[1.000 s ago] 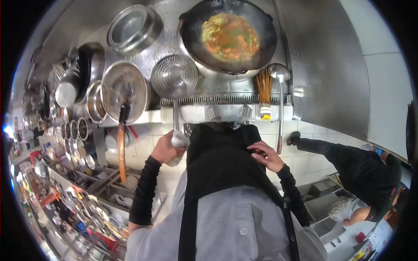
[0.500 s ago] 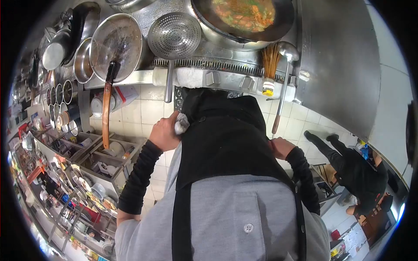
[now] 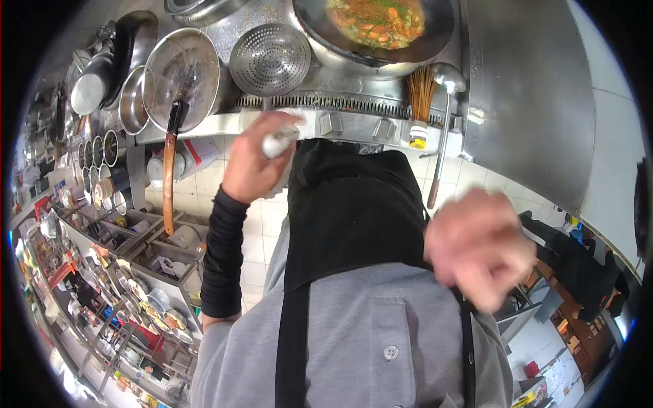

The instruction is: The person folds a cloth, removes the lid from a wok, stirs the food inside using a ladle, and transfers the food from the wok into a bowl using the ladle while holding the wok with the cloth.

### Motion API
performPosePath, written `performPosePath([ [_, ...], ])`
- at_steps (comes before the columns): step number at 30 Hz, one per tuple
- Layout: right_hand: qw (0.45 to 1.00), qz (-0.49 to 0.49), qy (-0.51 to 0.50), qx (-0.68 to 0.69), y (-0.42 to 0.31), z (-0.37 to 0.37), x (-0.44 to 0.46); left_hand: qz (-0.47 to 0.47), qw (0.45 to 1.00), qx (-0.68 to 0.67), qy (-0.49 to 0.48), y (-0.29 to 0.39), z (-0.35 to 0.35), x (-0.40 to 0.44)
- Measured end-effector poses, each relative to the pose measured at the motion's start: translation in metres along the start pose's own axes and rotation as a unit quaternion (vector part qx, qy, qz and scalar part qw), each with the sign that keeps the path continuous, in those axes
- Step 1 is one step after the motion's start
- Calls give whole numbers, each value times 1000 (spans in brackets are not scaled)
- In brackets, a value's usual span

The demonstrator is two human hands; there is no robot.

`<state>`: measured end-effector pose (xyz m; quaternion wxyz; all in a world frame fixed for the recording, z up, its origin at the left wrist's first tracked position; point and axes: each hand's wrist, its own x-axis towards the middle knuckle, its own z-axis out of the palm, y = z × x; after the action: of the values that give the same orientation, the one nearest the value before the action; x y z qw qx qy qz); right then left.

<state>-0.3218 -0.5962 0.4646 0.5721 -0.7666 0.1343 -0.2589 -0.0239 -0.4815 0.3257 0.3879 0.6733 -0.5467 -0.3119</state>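
Note:
My left hand (image 3: 253,163) is wrapped round a bunched white cloth (image 3: 277,141), in front of the stove's front ledge, by the handle of the perforated skimmer (image 3: 270,60). On the right, my right hand (image 3: 479,245) is raised close to the camera beside the black apron (image 3: 357,217); it is smeared by motion, so its fingers cannot be made out. A wok (image 3: 439,30) at the top holds orange-red food with green bits (image 3: 381,24). Below its right side lie a bamboo brush (image 3: 420,95) and a long-handled ladle (image 3: 449,78).
A wooden-handled strainer (image 3: 180,75) and metal pots (image 3: 134,102) stand at the left of the stove. Shelves with crockery and containers (image 3: 166,262) fill the lower left. A steel panel (image 3: 527,88) is at the right, and a person in black (image 3: 578,272) is beyond it.
My left hand has moved up towards the stove with the cloth. My right hand has come away from the apron's side and risen nearer the camera. The person in black has shifted.

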Motion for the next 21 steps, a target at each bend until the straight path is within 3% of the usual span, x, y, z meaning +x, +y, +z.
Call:
performPosePath([
  [1, 997, -44, -14, 65, -14, 5, 4, 48, 998, 31, -30, -12, 8, 0],
  [2, 990, -74, -35, 117, -24, 8, 6, 36, 995, 54, -76, -20, 15, 0],
  [5, 969, -109, -79, 208, -41, 8, 3, -106, 951, 146, -250, -44, 35, -13],
  [11, 944, -122, -97, 290, -55, -3, 13, -14, 938, 136, -320, -70, 33, -46],
  [13, 942, -113, -84, 306, -48, -5, 23, -112, 933, 134, -314, -71, 22, -61],
  [17, 963, -27, 2, 269, 32, 11, 48, -209, 922, 100, -311, -95, 1, -102],
  [19, 985, 5, -37, 171, 108, 28, 62, -273, 898, 140, -315, -102, 1, -121],
  [20, 982, 84, -119, 121, 144, 41, 62, -265, 906, 160, -289, -112, 8, -134],
  [21, 979, 66, -186, 52, 192, 67, 58, -244, 915, 134, -293, -124, 12, -142],
])
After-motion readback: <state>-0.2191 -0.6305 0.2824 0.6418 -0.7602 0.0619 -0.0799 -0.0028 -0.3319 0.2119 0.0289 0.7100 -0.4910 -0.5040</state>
